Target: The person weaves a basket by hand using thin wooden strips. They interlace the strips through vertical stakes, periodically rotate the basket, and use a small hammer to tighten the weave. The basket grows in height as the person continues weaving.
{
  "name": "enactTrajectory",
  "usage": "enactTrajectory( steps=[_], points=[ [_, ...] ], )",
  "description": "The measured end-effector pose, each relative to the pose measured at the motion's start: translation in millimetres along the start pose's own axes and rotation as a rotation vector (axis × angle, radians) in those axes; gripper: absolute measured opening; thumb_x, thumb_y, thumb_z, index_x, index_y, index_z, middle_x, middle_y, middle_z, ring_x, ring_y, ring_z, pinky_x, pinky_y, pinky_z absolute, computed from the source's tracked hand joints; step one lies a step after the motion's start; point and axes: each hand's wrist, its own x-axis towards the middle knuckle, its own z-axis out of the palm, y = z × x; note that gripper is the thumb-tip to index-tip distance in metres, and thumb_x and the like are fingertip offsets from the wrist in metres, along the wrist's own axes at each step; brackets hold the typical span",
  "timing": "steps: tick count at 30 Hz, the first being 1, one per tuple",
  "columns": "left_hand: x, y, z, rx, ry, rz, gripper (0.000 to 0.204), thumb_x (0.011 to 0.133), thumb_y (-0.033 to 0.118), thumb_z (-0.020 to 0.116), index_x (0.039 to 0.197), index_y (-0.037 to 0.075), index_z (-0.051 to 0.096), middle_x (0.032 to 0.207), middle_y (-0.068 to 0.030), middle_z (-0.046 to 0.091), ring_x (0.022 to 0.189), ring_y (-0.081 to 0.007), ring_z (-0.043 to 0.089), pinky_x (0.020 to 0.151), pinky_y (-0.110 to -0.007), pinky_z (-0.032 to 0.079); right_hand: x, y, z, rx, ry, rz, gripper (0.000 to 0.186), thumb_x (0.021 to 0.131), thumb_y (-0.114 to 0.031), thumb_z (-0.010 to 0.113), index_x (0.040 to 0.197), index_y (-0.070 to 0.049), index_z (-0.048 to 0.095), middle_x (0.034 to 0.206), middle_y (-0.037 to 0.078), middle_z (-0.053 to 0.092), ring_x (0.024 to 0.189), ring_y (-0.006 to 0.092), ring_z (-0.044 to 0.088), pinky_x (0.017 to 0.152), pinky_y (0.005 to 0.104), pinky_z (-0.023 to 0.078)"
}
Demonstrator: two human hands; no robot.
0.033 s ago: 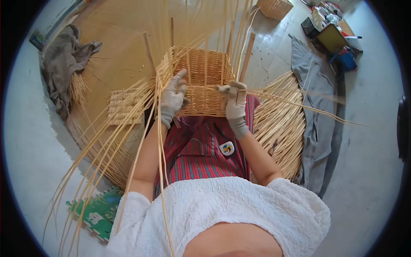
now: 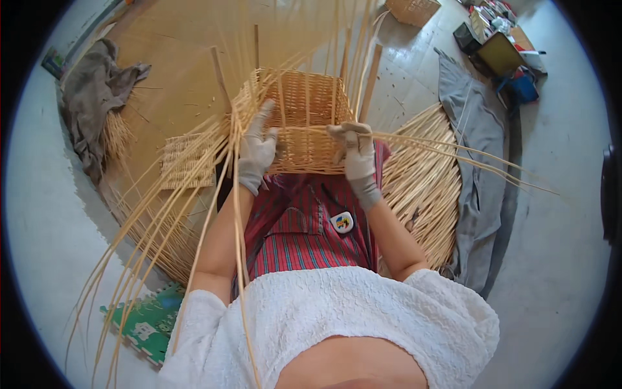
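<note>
A half-woven wicker basket (image 2: 304,150) rests on my lap, its mouth tilted toward the far side and tall thin stakes rising from its walls. My left hand (image 2: 257,150), in a pale glove, grips the basket's near left corner with the index finger stretched upward. Long loose willow rods (image 2: 165,220) fan out from that corner toward the lower left. At the near right corner, my gloved right hand (image 2: 355,155) has its fingers curled on weaving strands (image 2: 447,146) at the near wall's upper edge; their free ends reach out to the right. Its fingertips are partly hidden.
A large pile of cut rods (image 2: 424,185) lies on grey cloth (image 2: 476,181) to the right. On the left are a woven panel (image 2: 186,159), more rods and a crumpled grey cloth (image 2: 97,97). Another basket (image 2: 413,10) and a cluttered box (image 2: 497,55) stand farther off.
The view has shifted slightly, with the basket and both hands a little more to the left in it. The strands out to the right have swung slightly and lie in different positions.
</note>
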Motion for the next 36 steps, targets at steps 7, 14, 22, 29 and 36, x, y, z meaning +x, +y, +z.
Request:
enactTrajectory(
  steps=[7,14,22,29,36],
  points=[
    [19.8,59.5,38.8,-0.189,-0.573,-0.505,0.027,0.106,0.028,0.051,0.116,0.005,0.062,0.105,-0.0173,0.069,0.087,-0.0256,0.071,0.076,-0.041,0.055,18.0,-29.2,-5.1,-0.167,0.274,0.115,0.031,0.101,-0.009,0.061,0.132,-0.008,0.06,0.116,0.008,0.072,0.101,0.0192,0.07,0.073,0.0262,0.056],
    [29.2,28.0,77.1,-0.045,-0.421,-0.253,0.032,0.105,0.036,0.057,0.09,0.007,0.056,0.068,-0.0005,0.05,0.053,-0.0121,0.045,0.052,-0.032,0.043,97.4,-68.4,25.4,-0.492,0.041,-0.48,0.057,0.098,-0.005,0.055,0.153,-0.011,0.041,0.123,0.016,0.069,0.107,0.0285,0.069,0.089,0.0356,0.056],
    [-6.6,49.7,46.3,-0.415,-0.338,-0.351,0.023,0.099,0.017,0.068,0.117,0.007,0.058,0.083,-0.0038,0.06,0.061,-0.0123,0.061,0.053,-0.029,0.052,-20.9,-48.5,-11.8,-1.019,-0.014,-0.176,0.057,0.096,-0.011,0.06,0.15,-0.008,0.044,0.135,0.017,0.063,0.114,0.0328,0.067,0.091,0.0374,0.056],
    [-67.9,-51.6,-70.5,-0.515,0.292,-0.431,0.043,0.096,0.027,0.071,0.124,-0.005,0.062,0.104,-0.0135,0.071,0.078,-0.0198,0.072,0.061,-0.033,0.06,-8.7,-25.8,28.0,-0.878,-0.053,-0.182,0.055,0.09,-0.009,0.064,0.144,-0.015,0.052,0.13,0.016,0.062,0.113,0.0338,0.062,0.094,0.0451,0.052],
    [-87.2,-6.8,-87.6,-0.636,0.029,-0.043,0.046,0.097,0.026,0.069,0.131,-0.002,0.058,0.097,-0.0101,0.064,0.085,-0.018,0.067,0.084,-0.036,0.058,-65.3,-64.9,168.5,-0.357,-1.039,-0.816,0.018,0.083,-0.027,0.072,0.093,-0.013,0.074,0.094,0.01,0.071,0.089,0.0304,0.068,0.078,0.0437,0.056]
  ],
)
